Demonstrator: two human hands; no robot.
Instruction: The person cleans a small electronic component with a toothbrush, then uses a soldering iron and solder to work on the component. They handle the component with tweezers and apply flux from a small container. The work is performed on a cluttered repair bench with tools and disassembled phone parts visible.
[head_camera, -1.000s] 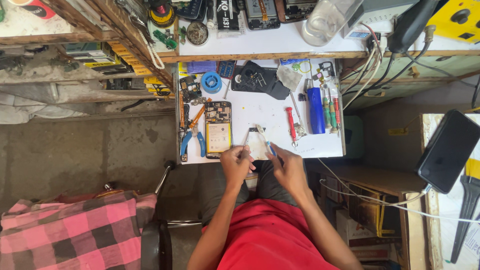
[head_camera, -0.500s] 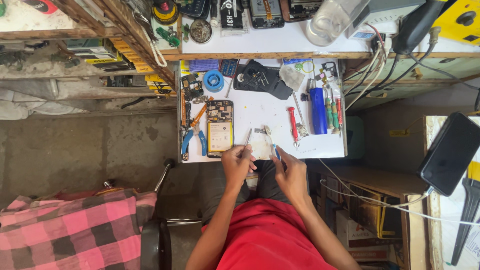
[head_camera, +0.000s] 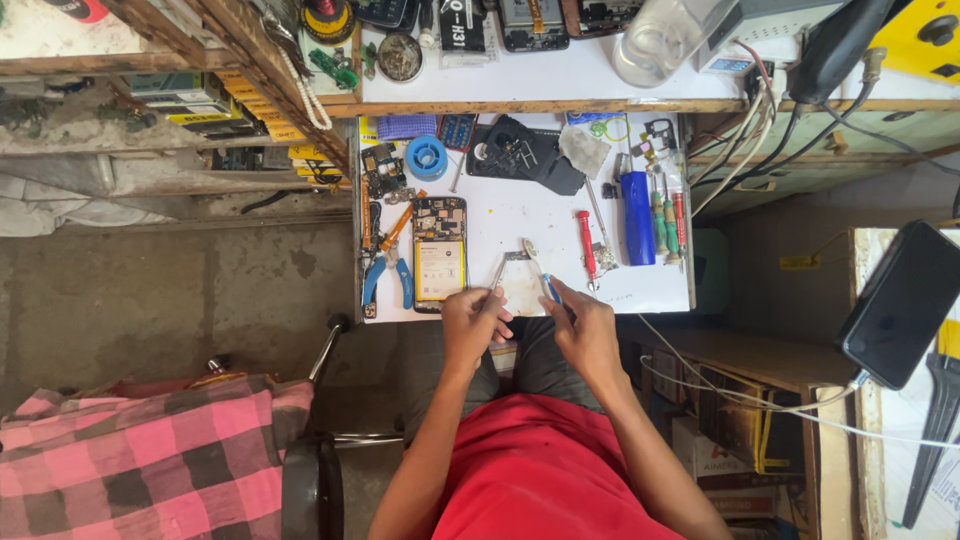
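Slim tweezers (head_camera: 497, 272) are pinched by the left hand (head_camera: 472, 322), a blue-handled tool (head_camera: 540, 276) by the right hand (head_camera: 583, 325), over a small part (head_camera: 517, 256) on the counter (head_camera: 520, 215); it is judged light, fragile, best gripped by its edges.

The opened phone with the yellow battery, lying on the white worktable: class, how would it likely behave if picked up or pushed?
The opened phone with the yellow battery lies flat, so it would probably slide, not roll. Its exposed insides look fragile; grip the edges. It seems stiff and light on the white worktable.
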